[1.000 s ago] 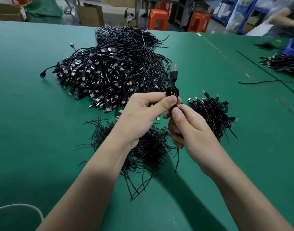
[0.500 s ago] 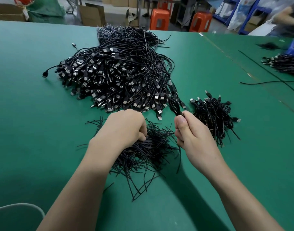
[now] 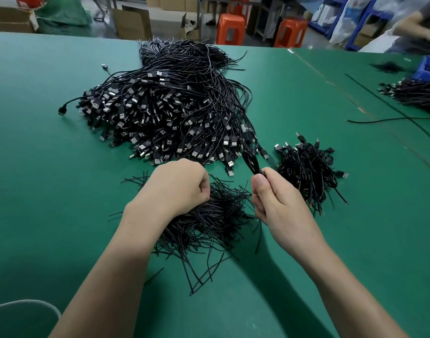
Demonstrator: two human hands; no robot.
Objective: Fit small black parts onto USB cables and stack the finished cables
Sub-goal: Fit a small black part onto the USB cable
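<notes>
USB cables (image 3: 165,118) lie in 1 big heap toward the far edge of the desk (image 3: 50,167). Nearer sit the small black parts (image 3: 209,215), with finished cables (image 3: 309,172) to their right. The right grip (image 3: 275,198) squeezes 1 looped cable (image 3: 250,159). The left grip (image 3: 182,184) curls into the parts; I cannot tell if it holds 1. Next, probably, pull 1 out to fit.

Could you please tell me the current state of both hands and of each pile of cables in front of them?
Left hand: fingers curled down into the strip pile; grip hidden.
Right hand: grips a looped cable, loop sticking up from the fist.
Cable heap: loose, uncoiled, tangled.
Small cable pile: coiled cables stacked right of the hands.
Strip pile: loose, spread under the left hand.
</notes>
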